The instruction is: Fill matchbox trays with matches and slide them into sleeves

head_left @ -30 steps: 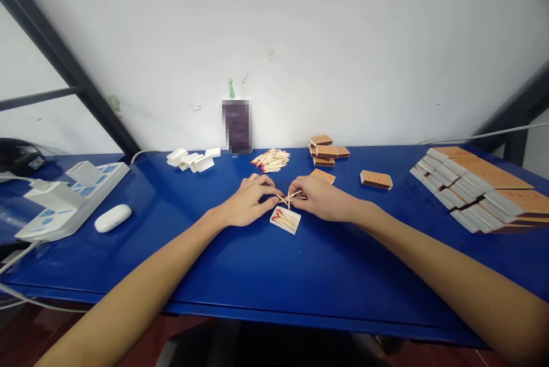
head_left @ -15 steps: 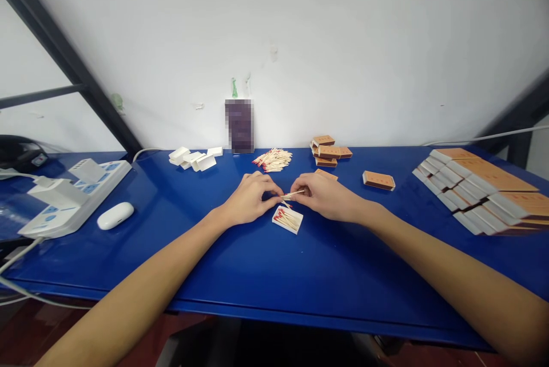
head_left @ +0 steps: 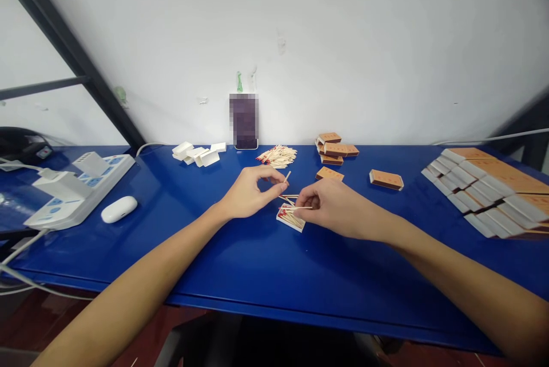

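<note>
A small white matchbox tray point(head_left: 301, 228) lies on the blue table, partly filled with red-tipped matches. Over its upper edge my right hand point(head_left: 321, 201) pinches a match point(head_left: 302, 208), its red head pointing left. My left hand point(head_left: 261, 190), up and to the left of the tray, pinches another match point(head_left: 287, 177) that tilts upward between thumb and forefinger. A few loose matches point(head_left: 289, 196) lie just behind the tray, between the hands. Behind my hands is a heap of matches point(head_left: 278, 156). An orange matchbox sleeve point(head_left: 329, 174) rests just beyond my right hand.
White empty trays point(head_left: 197, 155) lie at the back left, near a phone point(head_left: 244, 121) against the wall. Orange matchboxes point(head_left: 338, 150) are piled behind; one matchbox point(head_left: 386, 179) lies apart. Stacked matchboxes point(head_left: 493, 190) stand right. A power strip point(head_left: 81, 195) and white earbud case point(head_left: 119, 209) are left.
My right hand has moved down and toward me, bringing a match over the tray. My left hand has parted from it, holding a match upward. The view has shifted slightly.
</note>
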Demonstrator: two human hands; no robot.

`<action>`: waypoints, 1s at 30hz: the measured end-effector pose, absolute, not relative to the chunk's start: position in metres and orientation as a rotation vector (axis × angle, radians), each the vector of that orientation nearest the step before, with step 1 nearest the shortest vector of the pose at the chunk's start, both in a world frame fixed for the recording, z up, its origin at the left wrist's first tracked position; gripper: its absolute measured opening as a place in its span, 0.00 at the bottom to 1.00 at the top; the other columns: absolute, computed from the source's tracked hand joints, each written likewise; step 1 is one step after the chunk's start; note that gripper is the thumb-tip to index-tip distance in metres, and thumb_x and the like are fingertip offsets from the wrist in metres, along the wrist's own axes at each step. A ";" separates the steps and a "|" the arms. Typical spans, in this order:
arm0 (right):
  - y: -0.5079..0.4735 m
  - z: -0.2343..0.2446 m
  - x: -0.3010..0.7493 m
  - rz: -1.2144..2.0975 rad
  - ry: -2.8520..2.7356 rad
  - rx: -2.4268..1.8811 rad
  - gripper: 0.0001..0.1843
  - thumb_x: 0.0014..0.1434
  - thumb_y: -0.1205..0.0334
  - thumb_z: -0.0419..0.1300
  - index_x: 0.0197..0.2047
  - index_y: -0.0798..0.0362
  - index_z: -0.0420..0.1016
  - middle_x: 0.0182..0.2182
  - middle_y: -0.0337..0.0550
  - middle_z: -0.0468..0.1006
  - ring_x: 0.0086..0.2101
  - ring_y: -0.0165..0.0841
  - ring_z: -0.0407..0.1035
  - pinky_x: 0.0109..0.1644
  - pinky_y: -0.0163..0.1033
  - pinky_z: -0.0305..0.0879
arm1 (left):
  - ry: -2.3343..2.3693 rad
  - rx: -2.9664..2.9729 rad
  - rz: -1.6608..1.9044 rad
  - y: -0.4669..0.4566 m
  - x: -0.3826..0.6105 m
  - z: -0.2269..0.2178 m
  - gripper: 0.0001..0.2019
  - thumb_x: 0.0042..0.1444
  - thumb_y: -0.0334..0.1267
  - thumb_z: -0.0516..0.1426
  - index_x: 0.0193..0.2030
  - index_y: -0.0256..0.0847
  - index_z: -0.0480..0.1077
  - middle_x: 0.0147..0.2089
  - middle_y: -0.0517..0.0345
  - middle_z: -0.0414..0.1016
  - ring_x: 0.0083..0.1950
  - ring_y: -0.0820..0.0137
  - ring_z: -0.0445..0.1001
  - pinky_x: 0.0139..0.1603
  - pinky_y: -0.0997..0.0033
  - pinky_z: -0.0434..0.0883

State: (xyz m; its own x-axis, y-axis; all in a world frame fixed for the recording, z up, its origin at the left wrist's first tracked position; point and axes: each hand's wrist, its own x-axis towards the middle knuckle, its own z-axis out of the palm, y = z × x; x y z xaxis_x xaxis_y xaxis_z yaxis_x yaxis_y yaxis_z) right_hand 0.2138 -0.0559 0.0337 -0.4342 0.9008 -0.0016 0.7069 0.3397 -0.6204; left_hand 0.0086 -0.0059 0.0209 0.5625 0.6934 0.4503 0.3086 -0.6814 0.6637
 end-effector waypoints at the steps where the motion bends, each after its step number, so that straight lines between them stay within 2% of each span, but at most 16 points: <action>1: -0.058 0.033 0.212 0.785 -2.268 -1.431 0.11 0.56 0.58 0.59 0.26 0.52 0.78 0.20 0.36 0.75 0.21 0.28 0.65 0.24 0.35 0.56 | 0.809 2.261 0.938 -0.006 0.009 0.020 0.08 0.60 0.39 0.57 0.36 0.37 0.76 0.36 0.56 0.79 0.38 0.70 0.75 0.43 0.69 0.70; 8: -0.053 0.027 0.213 0.764 -2.282 -1.453 0.09 0.54 0.60 0.61 0.27 0.53 0.79 0.20 0.38 0.75 0.21 0.29 0.65 0.23 0.35 0.57 | 0.740 2.332 0.707 -0.006 0.008 0.015 0.09 0.61 0.38 0.55 0.37 0.37 0.75 0.35 0.58 0.79 0.36 0.72 0.75 0.39 0.72 0.70; 12: -0.050 0.030 0.221 0.821 -2.337 -1.360 0.08 0.55 0.60 0.61 0.32 0.52 0.82 0.23 0.38 0.78 0.23 0.30 0.67 0.23 0.35 0.57 | 0.684 2.421 0.652 -0.007 0.007 0.015 0.07 0.60 0.35 0.55 0.36 0.38 0.75 0.35 0.59 0.79 0.35 0.73 0.75 0.38 0.73 0.69; 18: -0.050 0.042 0.229 0.632 -2.408 -1.335 0.14 0.60 0.56 0.56 0.34 0.51 0.83 0.27 0.41 0.80 0.25 0.31 0.68 0.27 0.36 0.59 | 0.670 2.546 0.716 -0.007 0.007 0.015 0.06 0.57 0.32 0.56 0.36 0.39 0.76 0.36 0.58 0.79 0.37 0.71 0.74 0.41 0.70 0.69; 25: -0.047 0.045 0.239 0.508 -2.388 -1.310 0.16 0.62 0.55 0.55 0.41 0.51 0.82 0.35 0.44 0.81 0.32 0.33 0.71 0.33 0.37 0.64 | 0.677 2.529 0.721 -0.007 0.007 0.018 0.08 0.60 0.34 0.58 0.40 0.39 0.79 0.34 0.57 0.79 0.33 0.73 0.73 0.37 0.72 0.67; 30: -0.050 0.047 0.242 0.614 -2.502 -1.245 0.16 0.62 0.54 0.56 0.46 0.49 0.81 0.29 0.40 0.78 0.26 0.30 0.68 0.29 0.35 0.61 | 0.646 2.537 0.645 -0.007 0.007 0.018 0.08 0.60 0.39 0.59 0.36 0.38 0.78 0.31 0.58 0.77 0.32 0.74 0.71 0.36 0.73 0.66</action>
State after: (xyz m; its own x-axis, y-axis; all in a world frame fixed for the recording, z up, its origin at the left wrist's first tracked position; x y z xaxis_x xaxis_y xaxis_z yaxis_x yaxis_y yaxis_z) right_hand 0.2424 -0.0503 0.0474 -0.5895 0.8056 0.0587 0.6869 0.5383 -0.4882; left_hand 0.0074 -0.0072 0.0180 0.7818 0.5320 0.3252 0.3260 -0.7934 0.5141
